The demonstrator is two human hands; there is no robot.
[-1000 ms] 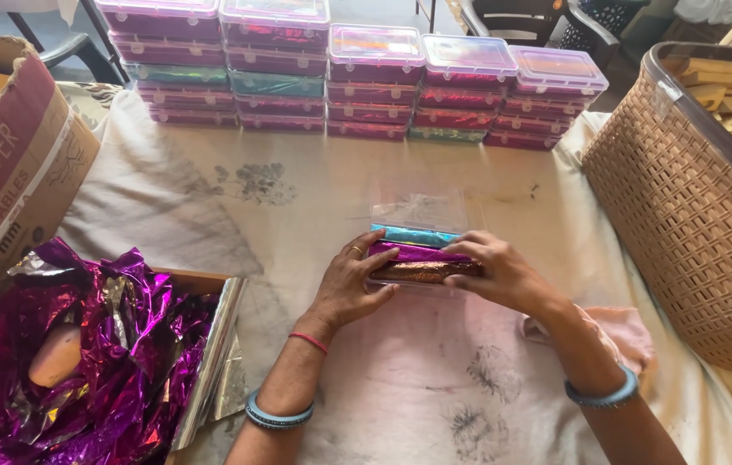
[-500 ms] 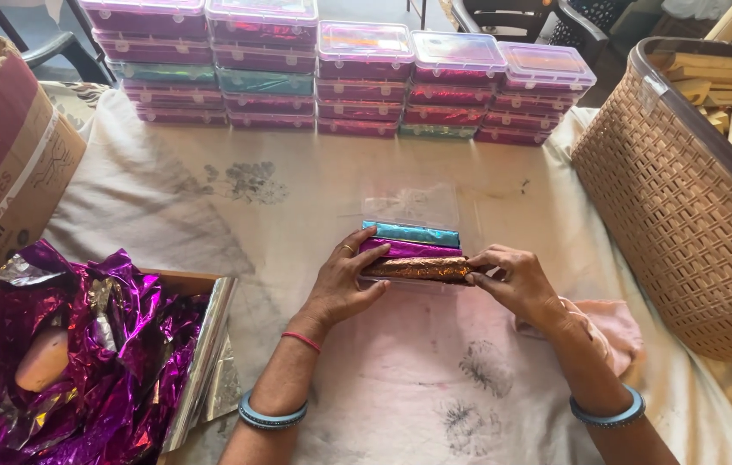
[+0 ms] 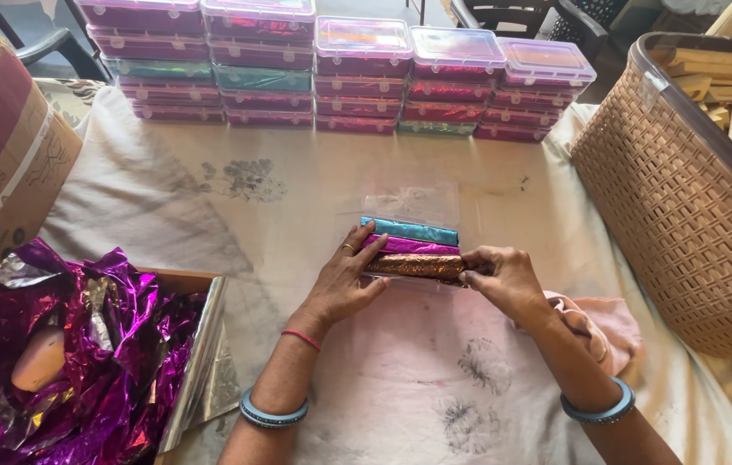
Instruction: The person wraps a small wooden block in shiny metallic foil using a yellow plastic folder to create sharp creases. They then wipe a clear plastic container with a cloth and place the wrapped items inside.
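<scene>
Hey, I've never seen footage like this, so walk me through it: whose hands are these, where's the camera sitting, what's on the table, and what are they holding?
The camera is worn on a person's head and looks down, so the two bare arms coming up from the bottom edge are that person's own. There is no machine here.

The left hand and the right hand grip the two ends of a copper foil-wrapped stick. It lies in a clear plastic box beside a magenta stick and a teal stick.

All this sits on a cloth-covered table. At the far edge stand stacks of closed boxes. On the left are crumpled purple foil and a cardboard carton; on the right, a woven basket holding pale wooden pieces.
</scene>
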